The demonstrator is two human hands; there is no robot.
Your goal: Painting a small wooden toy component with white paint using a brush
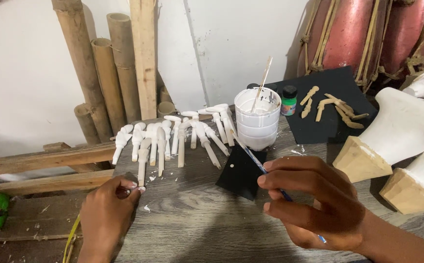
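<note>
So from my feed: my right hand (314,202) is pinched around a thin blue-handled paintbrush (258,163), bristle end pointing far-left toward the stacked white plastic cups (257,119). My left hand (107,209) has its fingertips closed on the near end of a small white-painted wooden peg (143,163), which sits at the near-left edge of a whole row of painted white pegs (183,134) fanned across the grey wooden table (192,219). A black card square (241,173) lies just under the brush. Far right there's a green paint bottle (288,101) and unpainted wooden pieces (333,109) on a black sheet (329,129).
</note>
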